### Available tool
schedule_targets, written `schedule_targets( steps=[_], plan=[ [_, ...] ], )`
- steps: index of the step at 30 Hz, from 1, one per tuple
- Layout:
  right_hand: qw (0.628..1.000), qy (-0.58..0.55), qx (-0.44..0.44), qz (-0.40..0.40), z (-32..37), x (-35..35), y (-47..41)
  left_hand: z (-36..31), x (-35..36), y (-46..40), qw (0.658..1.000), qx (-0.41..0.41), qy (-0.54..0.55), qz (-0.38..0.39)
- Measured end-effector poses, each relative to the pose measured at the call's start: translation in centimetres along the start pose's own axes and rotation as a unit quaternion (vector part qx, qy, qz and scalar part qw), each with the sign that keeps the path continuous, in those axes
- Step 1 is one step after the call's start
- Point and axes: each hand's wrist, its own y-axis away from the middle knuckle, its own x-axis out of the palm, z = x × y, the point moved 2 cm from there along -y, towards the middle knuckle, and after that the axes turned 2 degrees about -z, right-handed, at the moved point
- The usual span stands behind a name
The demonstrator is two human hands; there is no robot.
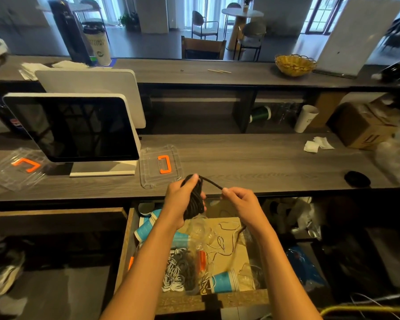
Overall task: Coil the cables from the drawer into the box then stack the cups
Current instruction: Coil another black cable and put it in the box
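Observation:
My left hand [183,199] grips a thick coil of black cable [195,200] above the open drawer [125,250]. My right hand [239,199] pinches the cable's loose strand, which runs taut from the coil's top to my fingers. The tail drops past my right wrist into the drawer. Inside the drawer lie blue-and-white paper cups [224,281], a clear box [183,271] holding coiled white and grey cables, thin loose wires and crumpled clear plastic cups.
A clear lid with an orange handle [163,163] lies on the counter just beyond my hands; another lid [23,166] lies far left. A screen on a stand [74,128] sits left. Tissues [316,144], a white cup [306,118] and a cardboard box [363,125] are at the right.

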Motion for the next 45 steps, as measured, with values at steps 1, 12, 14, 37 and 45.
schedule_targets(
  steps=[1,12,14,37,45],
  plan=[
    [1.0,0.012,0.002,0.01,0.1,0.3,0.0,0.3,0.0,-0.2,0.999,0.018,0.007,-0.047],
    [0.998,0.01,0.046,0.051,0.8,1.1,0.4,0.4,0.2,-1.0,0.896,-0.022,0.444,0.01],
    [0.997,0.014,0.045,0.058,0.4,0.7,0.7,0.1,-0.8,-1.2,0.877,-0.016,0.48,0.013],
    [0.992,0.044,-0.1,0.054,3.0,0.1,0.2,0.9,0.4,0.6,0.951,-0.052,-0.249,0.176],
    [0.998,-0.052,-0.008,0.035,2.4,-0.1,-0.2,0.7,1.0,2.0,0.905,-0.065,-0.181,0.38]
  ],
)
